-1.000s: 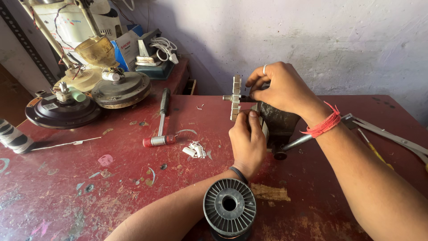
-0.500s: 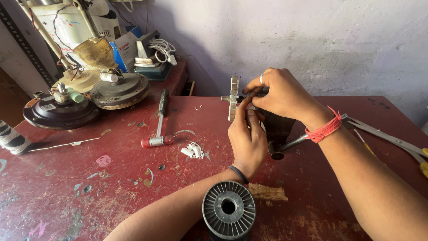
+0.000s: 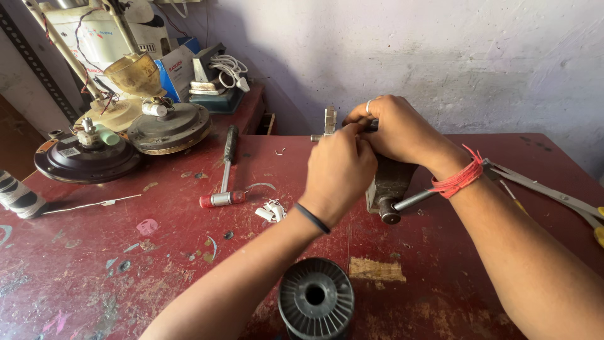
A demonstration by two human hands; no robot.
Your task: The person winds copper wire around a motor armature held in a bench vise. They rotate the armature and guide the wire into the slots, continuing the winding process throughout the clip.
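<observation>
left hand (image 3: pixel 340 167): fingertips pinched on small metal part (image 3: pixel 329 119) above bench vise (image 3: pixel 390 182) | right hand (image 3: pixel 396 129): clenched over its far end | part: likely stiff, light, slippery; grip by the ends.

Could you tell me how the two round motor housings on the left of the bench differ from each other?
The dark motor housing is black and sits nearer the bench's left edge; the grey motor housing is dull metal and lies further back, toward the wall. The dark one carries a pale green cylinder on top; the grey one carries a small silver cylinder. Both are flat, round discs lying on the red bench.
</observation>
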